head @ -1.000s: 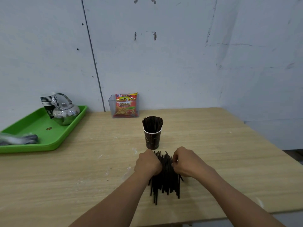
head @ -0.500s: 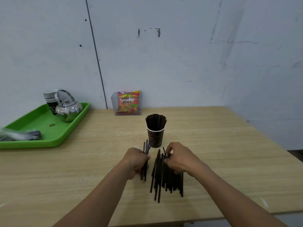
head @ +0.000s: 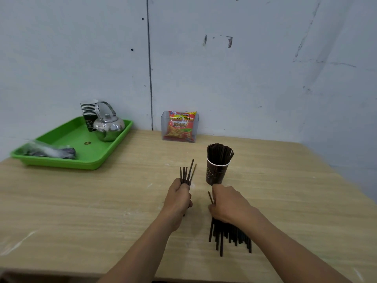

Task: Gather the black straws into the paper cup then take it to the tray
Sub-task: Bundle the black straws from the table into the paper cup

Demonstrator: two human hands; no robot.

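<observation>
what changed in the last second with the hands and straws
The left hand has gripped a small bunch of straws and drawn it left, away from the pile. The right hand still grips the pile; the paper cup and tray stayed put.

The table (head: 81, 201) is pale wood grain, matt, with chalky white smears. The tray (head: 61, 165) is smooth green plastic with a soft sheen. The kettle (head: 109, 127) is polished metal, mirror-bright. The cup (head: 216, 172) is dark printed paper with a white rolled rim, and the stack of cups (head: 88, 108) looks the same. The straws (head: 228, 233) are black and matt, probably plastic. The box (head: 164, 127) is clear plastic, and the packet (head: 180, 125) inside it is glossy film. The bag (head: 43, 150) is crinkled clear plastic. The wall (head: 244, 78) is matt paint, scuffed.
</observation>
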